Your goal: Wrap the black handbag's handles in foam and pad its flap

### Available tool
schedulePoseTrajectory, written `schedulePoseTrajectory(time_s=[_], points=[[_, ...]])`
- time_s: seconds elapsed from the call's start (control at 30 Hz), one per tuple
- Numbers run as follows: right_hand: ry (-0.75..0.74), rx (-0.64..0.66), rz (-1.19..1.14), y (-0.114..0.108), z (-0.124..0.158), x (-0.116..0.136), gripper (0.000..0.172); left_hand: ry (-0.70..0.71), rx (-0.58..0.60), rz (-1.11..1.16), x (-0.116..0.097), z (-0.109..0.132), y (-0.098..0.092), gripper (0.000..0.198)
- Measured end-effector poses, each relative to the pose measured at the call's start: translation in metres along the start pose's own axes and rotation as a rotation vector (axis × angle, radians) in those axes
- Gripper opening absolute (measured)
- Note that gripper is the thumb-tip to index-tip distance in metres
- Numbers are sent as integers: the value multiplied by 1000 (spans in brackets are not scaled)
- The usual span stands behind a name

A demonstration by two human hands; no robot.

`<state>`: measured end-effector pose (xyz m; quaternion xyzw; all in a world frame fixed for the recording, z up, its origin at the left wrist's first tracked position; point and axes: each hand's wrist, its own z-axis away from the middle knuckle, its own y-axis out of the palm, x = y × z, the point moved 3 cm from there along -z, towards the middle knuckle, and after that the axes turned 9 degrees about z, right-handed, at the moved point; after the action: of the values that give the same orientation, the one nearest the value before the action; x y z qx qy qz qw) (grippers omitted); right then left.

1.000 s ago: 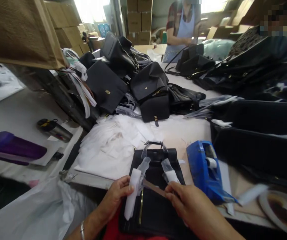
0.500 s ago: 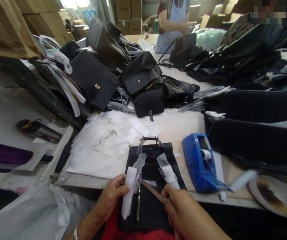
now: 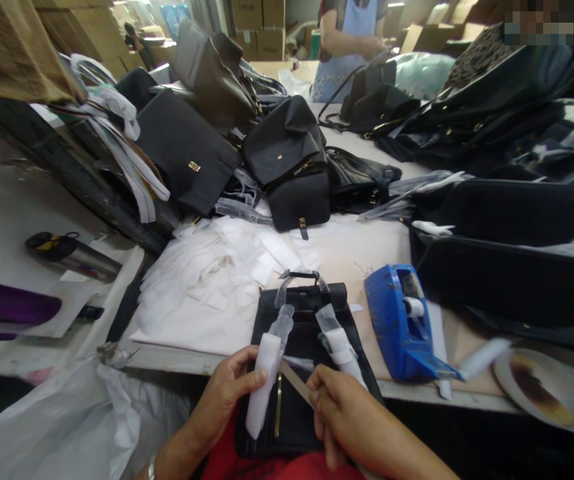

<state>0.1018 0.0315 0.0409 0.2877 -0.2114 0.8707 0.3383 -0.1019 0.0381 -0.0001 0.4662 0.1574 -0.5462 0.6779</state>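
A small black bag (image 3: 307, 313) lies flat at the near table edge, its two handle straps wrapped in clear plastic. My left hand (image 3: 227, 393) is closed on a white foam strip (image 3: 264, 383) around the left strap. My right hand (image 3: 347, 420) pinches one end of a stretched piece of brown tape (image 3: 294, 380) that runs to the foam strip. A second white foam wrap (image 3: 344, 350) sits on the right strap, just above my right hand.
A blue tape dispenser (image 3: 399, 320) stands right of the bag, a tape roll (image 3: 549, 390) beyond it. White foam sheets (image 3: 207, 287) lie to the left. Black bags (image 3: 287, 160) are piled behind. A person in a blue apron (image 3: 349, 40) works at the far end.
My right hand has moved left toward the foam strip, so the stretched tape is shorter. The left hand keeps its hold. The view has tilted slightly.
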Motion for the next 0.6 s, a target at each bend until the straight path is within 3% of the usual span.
schedulePoseTrajectory(time_s=[0.2, 0.3, 0.4, 0.6], points=[[-29, -19, -54, 5, -14, -1, 13, 96, 7, -68, -7, 0, 2, 18], [-125, -76, -13, 8, -28, 4, 7, 98, -5, -91, -7, 0, 2, 20], [-156, -122, -119, 10, -43, 7, 6, 110, 3, -106, -7, 0, 2, 23], [-92, -31, -333, 18, -70, 12, 13, 68, -6, -46, -4, 0, 0, 26]])
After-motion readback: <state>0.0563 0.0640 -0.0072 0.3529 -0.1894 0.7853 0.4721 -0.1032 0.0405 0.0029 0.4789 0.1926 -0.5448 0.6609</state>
